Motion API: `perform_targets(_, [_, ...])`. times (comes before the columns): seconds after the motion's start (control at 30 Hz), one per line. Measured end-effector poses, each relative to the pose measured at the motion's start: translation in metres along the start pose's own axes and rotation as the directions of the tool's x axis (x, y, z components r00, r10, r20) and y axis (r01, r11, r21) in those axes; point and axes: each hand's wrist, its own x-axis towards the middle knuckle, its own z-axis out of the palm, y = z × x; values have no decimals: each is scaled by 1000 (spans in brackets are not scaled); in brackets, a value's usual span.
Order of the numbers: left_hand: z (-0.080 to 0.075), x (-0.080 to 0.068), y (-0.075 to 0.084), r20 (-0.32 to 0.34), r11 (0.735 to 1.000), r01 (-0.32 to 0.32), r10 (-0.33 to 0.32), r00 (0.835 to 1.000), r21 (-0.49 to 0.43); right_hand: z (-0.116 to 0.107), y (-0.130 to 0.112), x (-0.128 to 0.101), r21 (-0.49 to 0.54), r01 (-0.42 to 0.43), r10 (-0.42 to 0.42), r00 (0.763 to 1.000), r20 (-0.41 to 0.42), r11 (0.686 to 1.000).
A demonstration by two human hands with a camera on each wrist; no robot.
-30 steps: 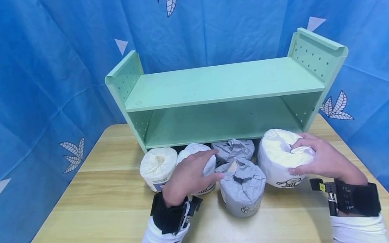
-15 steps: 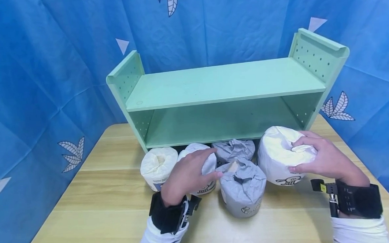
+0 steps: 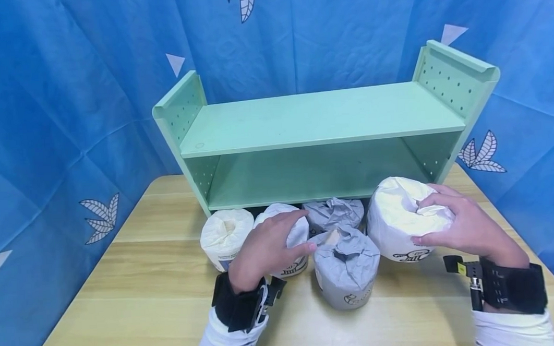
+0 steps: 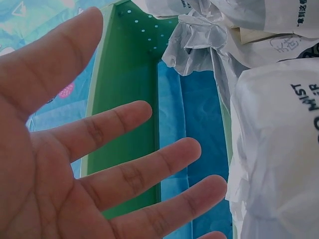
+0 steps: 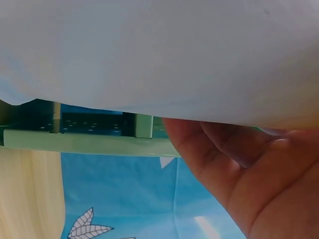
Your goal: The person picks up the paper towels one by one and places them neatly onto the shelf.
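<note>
One roll (image 3: 392, 224) sits in the right hand (image 3: 470, 225)

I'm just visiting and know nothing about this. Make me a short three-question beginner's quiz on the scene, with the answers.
1. True or false, about the left hand: it is clenched into a fist.

2. What does the right hand grip?
A) nothing
B) a white, paper-wrapped cylindrical roll
C) a metal tool

3. Fill in, for the head view: the grey, crumpled-paper-wrapped roll nearest the person stands to the ___ of the gripped roll, in front of the pale-green shelf unit with perforated sides.

Key:
1. False; its fingers are spread.
2. B
3. left
</note>
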Motion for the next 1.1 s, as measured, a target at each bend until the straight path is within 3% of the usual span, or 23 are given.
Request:
perform_targets(0.67, [-2,-2,-1,-5,1000,9,-9,1000,-4,0,-8,1,-1,-30,29,998,-56,1000])
perform_targets(1.1, [-2,-2,-1,-8,1000,11,-11,1000,-3,0,-11,0,-14,7,-9,995,-95,1000])
